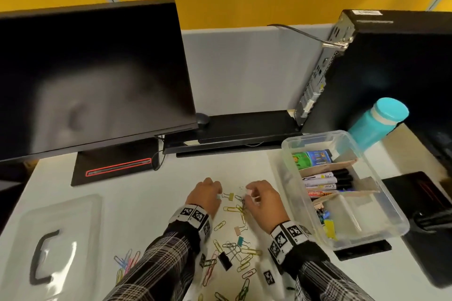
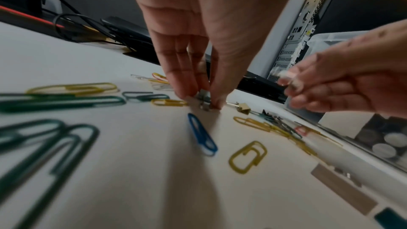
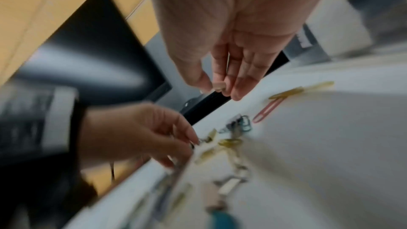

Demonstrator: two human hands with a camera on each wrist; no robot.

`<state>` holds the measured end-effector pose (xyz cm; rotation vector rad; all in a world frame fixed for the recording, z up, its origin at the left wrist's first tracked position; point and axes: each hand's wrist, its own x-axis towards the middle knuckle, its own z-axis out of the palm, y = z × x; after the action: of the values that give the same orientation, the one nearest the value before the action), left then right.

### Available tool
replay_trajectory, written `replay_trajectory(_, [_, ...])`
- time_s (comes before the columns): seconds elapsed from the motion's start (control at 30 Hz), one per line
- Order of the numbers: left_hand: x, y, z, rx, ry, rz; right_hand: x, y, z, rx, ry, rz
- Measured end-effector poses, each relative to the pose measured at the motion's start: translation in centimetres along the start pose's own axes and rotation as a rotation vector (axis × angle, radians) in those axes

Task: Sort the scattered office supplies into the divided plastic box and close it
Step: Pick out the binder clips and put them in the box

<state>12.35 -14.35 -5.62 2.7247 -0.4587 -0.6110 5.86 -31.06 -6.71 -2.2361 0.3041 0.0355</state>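
Observation:
Coloured paper clips (image 1: 244, 261) and binder clips lie scattered on the white desk in front of me. My left hand (image 1: 217, 194) reaches down to the desk and pinches a small pale binder clip (image 2: 203, 101) between thumb and fingers. Just to its right, my right hand (image 1: 250, 194) is raised a little and pinches a small pinkish clip (image 2: 286, 78) at its fingertips (image 3: 216, 87). A gold binder clip (image 1: 230, 195) lies between the hands. The clear divided box (image 1: 315, 135) stands open to the right, holding markers and several binder clips. Its clear lid (image 1: 56, 239) lies at the left.
A dark monitor (image 1: 93, 76) stands at the back left on its base (image 1: 115, 166). A keyboard (image 1: 244, 129) lies behind the hands. A computer tower (image 1: 391, 68) and a teal bottle (image 1: 376, 122) stand behind the box. A black binder clip (image 1: 224, 261) lies near my sleeves.

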Motion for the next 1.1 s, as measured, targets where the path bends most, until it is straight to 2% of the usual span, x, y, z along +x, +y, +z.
replay_trajectory(0.07, [-0.2, -0.1, 0.1, -0.050, 0.027, 0.019, -0.6, -0.2, -0.3, 0.492, 0.045, 0.188])
replay_trajectory(0.13, [-0.4, -0.1, 0.1, -0.132, 0.054, 0.021, -0.9, -0.8, -0.6, 1.054, 0.014, 0.367])
replay_trajectory(0.17, [-0.5, -0.1, 0.2, -0.175, 0.068, 0.011, -1.0, -1.0, -0.8, 1.219, 0.012, 0.430])
replay_trajectory(0.2, [-0.6, -0.1, 0.2, -0.218, 0.083, -0.004, -1.0, -1.1, -0.8, 1.255, 0.021, 0.462])
replay_trajectory(0.23, [-0.7, -0.1, 0.3, -0.256, 0.094, -0.016, -1.0, -1.3, -0.9, 1.195, 0.028, 0.469])
replay_trajectory(0.27, [-0.7, -0.1, 0.3, -0.284, 0.101, -0.019, -0.9, -1.3, -0.9, 1.020, 0.029, 0.440])
replay_trajectory(0.33, [-0.5, 0.1, 0.3, -0.304, 0.102, 0.007, -0.5, -1.2, -0.6, 0.471, -0.009, 0.304])
replay_trajectory(0.4, [-0.2, 0.4, 0.2, -0.278, 0.090, 0.059, 0.1, -1.0, 0.0, 0.023, -0.097, 0.180])
replay_trajectory(0.5, [0.2, 0.9, 0.1, -0.211, 0.074, 0.081, 0.7, -1.0, 0.8, -0.329, -0.179, 0.074])
replay_trajectory(0.7, [0.3, 0.7, 1.1, -0.017, 0.004, 0.132, 0.9, -1.0, 1.5, -0.418, -0.185, 0.097])
replay_trajectory(0.93, [0.1, 1.2, 0.5, 0.163, -0.002, 0.260, 0.2, -0.9, 1.4, -0.488, -0.306, 0.112])
replay_trajectory(1.0, [-0.1, 1.5, 0.1, 0.141, -0.016, 0.239, 0.2, -1.0, 1.3, -0.451, -0.315, 0.149])
replay_trajectory(1.1, [-0.7, 1.2, -0.4, -0.062, -0.007, 0.103, -0.3, -0.5, 1.1, -0.363, -0.317, 0.187])
